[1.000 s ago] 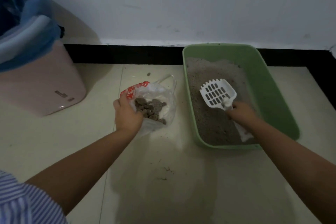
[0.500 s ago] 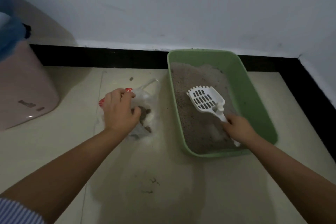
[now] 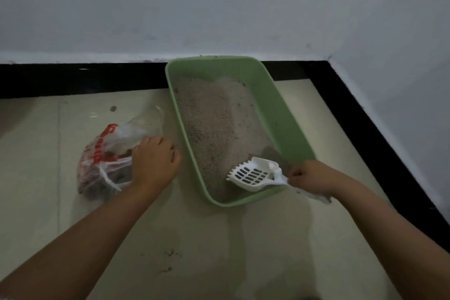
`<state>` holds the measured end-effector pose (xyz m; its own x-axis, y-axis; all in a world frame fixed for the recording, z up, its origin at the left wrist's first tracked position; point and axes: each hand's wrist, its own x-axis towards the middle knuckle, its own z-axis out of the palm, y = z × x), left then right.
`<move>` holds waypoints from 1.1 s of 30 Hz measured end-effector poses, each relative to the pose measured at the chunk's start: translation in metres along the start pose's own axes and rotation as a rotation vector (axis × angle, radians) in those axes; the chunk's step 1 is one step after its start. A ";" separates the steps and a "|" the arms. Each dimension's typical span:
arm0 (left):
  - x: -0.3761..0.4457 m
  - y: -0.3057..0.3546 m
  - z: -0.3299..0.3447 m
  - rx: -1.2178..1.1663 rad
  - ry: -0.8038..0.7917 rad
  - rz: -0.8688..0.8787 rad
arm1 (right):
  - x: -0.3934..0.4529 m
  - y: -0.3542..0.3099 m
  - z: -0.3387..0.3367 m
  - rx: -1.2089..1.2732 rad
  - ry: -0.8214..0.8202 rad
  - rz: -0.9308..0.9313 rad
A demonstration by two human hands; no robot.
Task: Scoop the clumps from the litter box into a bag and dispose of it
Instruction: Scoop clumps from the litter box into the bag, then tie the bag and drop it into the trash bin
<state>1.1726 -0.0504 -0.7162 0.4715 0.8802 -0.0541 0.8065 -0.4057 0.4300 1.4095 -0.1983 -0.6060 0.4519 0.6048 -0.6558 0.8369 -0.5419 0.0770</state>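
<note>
Bag (image 3: pixel 107 161) lies on the floor just left of the litter box (image 3: pixel 272 109), clumps inside; left hand (image 3: pixel 154 165) rests on it, fingers curled at the mouth, grip unclear. Right hand (image 3: pixel 309 179) grips the scoop (image 3: pixel 253 175) handle, head lying on the litter at the near end, long axis pointing left toward the bag. Left hand nearer for lifting.
</note>
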 end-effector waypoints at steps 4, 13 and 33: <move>0.001 -0.002 -0.003 -0.001 -0.023 -0.067 | 0.011 -0.017 0.001 -0.197 -0.050 0.021; -0.015 -0.043 -0.034 0.033 0.090 -0.165 | 0.048 -0.129 -0.029 -0.110 0.221 -0.275; -0.073 -0.118 -0.057 -0.143 0.053 -0.694 | 0.221 -0.375 0.017 -0.198 0.451 -0.732</move>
<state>1.0224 -0.0525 -0.7122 -0.1547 0.9361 -0.3159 0.8579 0.2858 0.4270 1.1905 0.1286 -0.7921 -0.1747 0.9560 -0.2357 0.9834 0.1574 -0.0905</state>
